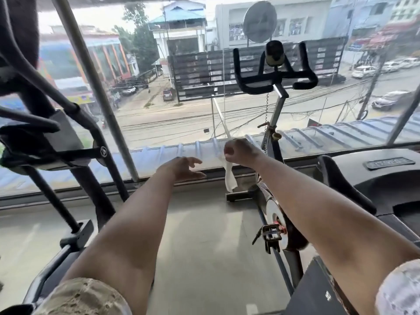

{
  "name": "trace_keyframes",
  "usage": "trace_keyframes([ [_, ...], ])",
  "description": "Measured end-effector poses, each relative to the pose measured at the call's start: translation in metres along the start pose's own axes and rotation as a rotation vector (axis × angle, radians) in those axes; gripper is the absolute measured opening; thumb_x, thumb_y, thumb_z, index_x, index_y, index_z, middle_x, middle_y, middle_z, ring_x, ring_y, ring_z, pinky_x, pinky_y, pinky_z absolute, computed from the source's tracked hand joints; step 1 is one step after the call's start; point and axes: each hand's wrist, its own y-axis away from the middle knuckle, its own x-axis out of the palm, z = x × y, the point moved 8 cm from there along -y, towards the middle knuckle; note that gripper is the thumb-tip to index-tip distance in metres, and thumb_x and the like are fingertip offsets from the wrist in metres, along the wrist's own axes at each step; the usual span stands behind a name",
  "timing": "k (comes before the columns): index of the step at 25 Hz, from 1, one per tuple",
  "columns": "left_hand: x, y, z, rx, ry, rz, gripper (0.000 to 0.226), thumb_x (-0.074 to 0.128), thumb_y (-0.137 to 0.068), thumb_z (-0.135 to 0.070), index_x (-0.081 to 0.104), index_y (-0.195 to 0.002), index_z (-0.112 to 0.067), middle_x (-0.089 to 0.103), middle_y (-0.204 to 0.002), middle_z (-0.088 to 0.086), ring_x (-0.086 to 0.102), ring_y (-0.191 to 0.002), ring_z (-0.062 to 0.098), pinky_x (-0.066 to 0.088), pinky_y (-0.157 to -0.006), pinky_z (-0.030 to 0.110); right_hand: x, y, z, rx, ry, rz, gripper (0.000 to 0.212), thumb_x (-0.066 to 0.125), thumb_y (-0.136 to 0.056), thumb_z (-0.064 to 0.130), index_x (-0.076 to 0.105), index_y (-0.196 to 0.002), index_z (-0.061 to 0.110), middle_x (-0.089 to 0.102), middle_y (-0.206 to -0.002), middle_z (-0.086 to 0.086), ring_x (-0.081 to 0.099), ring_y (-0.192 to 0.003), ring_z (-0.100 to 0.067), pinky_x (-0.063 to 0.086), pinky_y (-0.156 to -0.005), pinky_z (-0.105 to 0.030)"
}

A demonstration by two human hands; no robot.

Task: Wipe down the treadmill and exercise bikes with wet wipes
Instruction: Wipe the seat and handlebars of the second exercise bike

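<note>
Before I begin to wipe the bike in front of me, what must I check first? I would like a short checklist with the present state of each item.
1. Wipe in hand: the right hand grips the wet wipe. Ok.
2. Wipe spread out for wiping: it hangs down as a narrow, twisted strip. Not ok.
3. Other hand free to unfold it: the left hand is open beside the wipe and holds nothing. Ok.
4. Wipe wet enough: cannot tell.
5. Exercise bike in view ahead, with nothing hanging on its handlebars. Ok.
</note>
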Motion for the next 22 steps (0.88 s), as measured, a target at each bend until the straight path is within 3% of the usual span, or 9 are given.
trace_keyframes([
  [5,0.002,-0.086,-0.018,0.078,-0.036,0.055,0.07,0.063,-0.083,-0.065,0.043,-0.144,-0.037,0.057,-0.137,-0.005,0.05,-0.129,0.018,0.039,-0.11,0.046,-0.009,-0.03,-0.06,0.093,0.022,-0.005,0.011,0.06,-0.084,0.009,0.068,-0.091,0.003,0.069,-0.091,-0.012,0.064,-0.087,-0.024,0.054,-0.084,-0.036],
  [12,0.003,-0.226,-0.056,0.263,-0.079,0.126,0.071,0.061,-0.082,-0.068,0.042,-0.144,-0.039,0.056,-0.137,-0.009,0.05,-0.128,0.017,0.039,-0.109,0.045,-0.017,-0.078,-0.149,0.322,0.046,-0.062,0.011,0.062,-0.084,0.013,0.068,-0.092,0.009,0.069,-0.094,-0.008,0.061,-0.088,-0.02,0.047,-0.081,-0.026],
  [15,0.005,-0.282,-0.084,0.375,-0.092,0.17,0.068,0.061,-0.085,-0.063,0.043,-0.144,-0.035,0.057,-0.137,-0.005,0.051,-0.127,0.018,0.039,-0.11,0.041,-0.021,-0.097,-0.189,0.452,0.024,-0.074,0.003,0.062,-0.082,0.017,0.062,-0.083,0.019,0.067,-0.093,-0.006,0.063,-0.092,-0.024,0.044,-0.078,-0.025],
  [22,0.019,-0.369,-0.17,0.676,-0.002,0.273,0.062,0.064,-0.089,-0.053,0.048,-0.143,-0.027,0.058,-0.137,0.003,0.054,-0.126,0.022,0.04,-0.106,0.035,-0.06,-0.087,-0.259,0.753,-0.046,-0.336,0.011,0.061,-0.083,0.013,0.062,-0.088,0.003,0.061,-0.085,-0.008,0.056,-0.083,-0.021,0.035,-0.069,-0.023],
])
